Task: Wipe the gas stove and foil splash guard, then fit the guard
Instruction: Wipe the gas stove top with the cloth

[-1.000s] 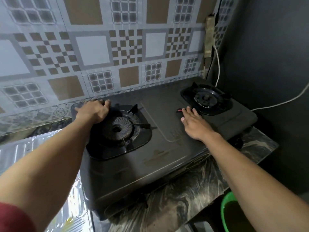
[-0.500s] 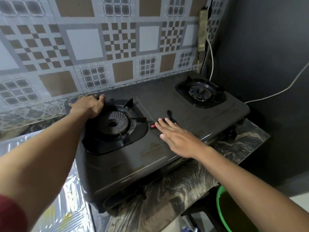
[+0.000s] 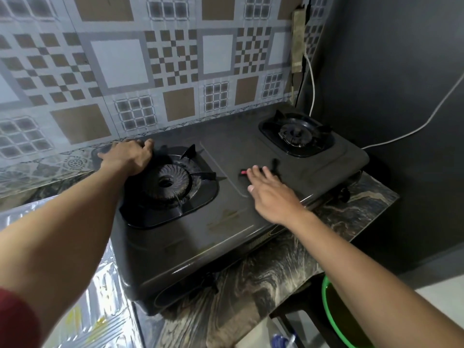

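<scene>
The dark two-burner gas stove (image 3: 233, 237) sits on a marbled counter. My left hand (image 3: 128, 156) grips the stove's back left corner, fingers curled over the edge beside the left burner (image 3: 165, 183). My right hand (image 3: 271, 194) lies palm down on the stove's middle panel. Its fingers press a small dark rag with a red edge (image 3: 243, 172), mostly hidden under them. The right burner (image 3: 295, 135) is uncovered. The foil splash guard (image 3: 100, 300) lies flat on the counter to the left of the stove.
A patterned tile wall (image 3: 175, 59) rises right behind the stove and a dark wall stands to the right. A white cable (image 3: 312, 81) hangs at the back right corner. A green basin (image 3: 326, 310) sits below the counter edge (image 3: 276, 285).
My right hand slid with the rag from beside the right burner leftward to the stove's middle panel. My left hand kept its hold on the back left corner.
</scene>
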